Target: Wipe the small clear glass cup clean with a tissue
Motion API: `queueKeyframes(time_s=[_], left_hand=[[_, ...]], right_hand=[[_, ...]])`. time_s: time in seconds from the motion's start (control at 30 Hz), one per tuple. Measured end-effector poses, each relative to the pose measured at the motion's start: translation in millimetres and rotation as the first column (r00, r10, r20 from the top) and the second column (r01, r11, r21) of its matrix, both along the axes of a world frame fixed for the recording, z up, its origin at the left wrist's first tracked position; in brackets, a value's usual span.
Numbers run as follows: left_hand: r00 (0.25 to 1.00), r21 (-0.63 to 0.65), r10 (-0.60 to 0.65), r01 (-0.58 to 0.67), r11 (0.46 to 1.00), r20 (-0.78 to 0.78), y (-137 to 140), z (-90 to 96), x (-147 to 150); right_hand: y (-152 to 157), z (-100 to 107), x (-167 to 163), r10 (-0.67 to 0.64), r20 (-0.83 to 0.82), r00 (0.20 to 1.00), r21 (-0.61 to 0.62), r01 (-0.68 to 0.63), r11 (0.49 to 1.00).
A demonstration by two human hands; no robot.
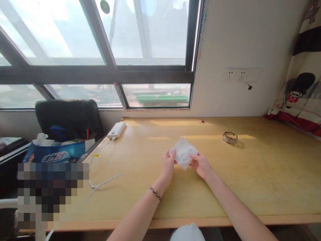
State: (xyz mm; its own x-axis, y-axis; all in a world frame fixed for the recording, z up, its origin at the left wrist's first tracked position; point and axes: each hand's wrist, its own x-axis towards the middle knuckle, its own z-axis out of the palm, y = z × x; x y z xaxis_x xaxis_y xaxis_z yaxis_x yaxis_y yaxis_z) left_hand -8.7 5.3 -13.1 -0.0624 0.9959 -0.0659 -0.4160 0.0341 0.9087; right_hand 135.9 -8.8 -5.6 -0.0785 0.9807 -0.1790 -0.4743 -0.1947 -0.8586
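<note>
Between both hands, just above the wooden table (150, 187), is a crinkled white tissue (185, 152), roughly square and turned corner-up. My left hand (169, 164) pinches its left edge, thumb on top. On the right edge, my right hand (200, 164) grips it with thumb and fingers. A braided bracelet (155, 193) circles my left wrist. Whether anything lies under or inside the tissue is hidden.
A patterned metallic ring-shaped band (230, 137) lies at the back right. The white power strip (116, 130) sits at the left edge, its cable (105, 182) trailing forward. Left of the table stand a black chair (67, 115) and a blue bag (60, 152).
</note>
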Motion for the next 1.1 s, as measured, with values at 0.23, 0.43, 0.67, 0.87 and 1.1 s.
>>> queueKeyframes(time_s=[0.23, 0.43, 0.67, 0.87, 1.1], left_hand=[[0.993, 0.004, -0.112, 0.112, 0.994, 0.040, -4.6, 6.5, 0.9], [0.964, -0.126, -0.262, 0.266, 0.956, 0.050, -1.3, 8.3, 3.2], [0.950, -0.064, -0.290, 0.298, 0.952, 0.113, 1.3, 2.4, -2.2], [0.944, -0.099, -0.261, 0.285, 0.953, 0.203, 1.1, 4.6, -4.2], [0.957, -0.198, -0.263, 0.283, 0.939, 0.122, 3.3, 8.4, -0.5]], right_hand=[[8.9, -8.1, 6.9, -0.377, 0.180, 0.908, 0.164, 0.350, 0.922], [8.3, -3.5, 7.0, -0.299, 0.152, 0.942, 0.179, 0.272, 0.946], [6.9, 3.1, 14.4, -0.270, 0.153, 0.950, 0.140, 0.250, 0.958], [0.4, 10.2, 15.4, -0.321, 0.321, 0.891, 0.380, 0.190, 0.905], [2.3, 13.2, 14.7, -0.432, 0.472, 0.769, 0.545, 0.131, 0.828]])
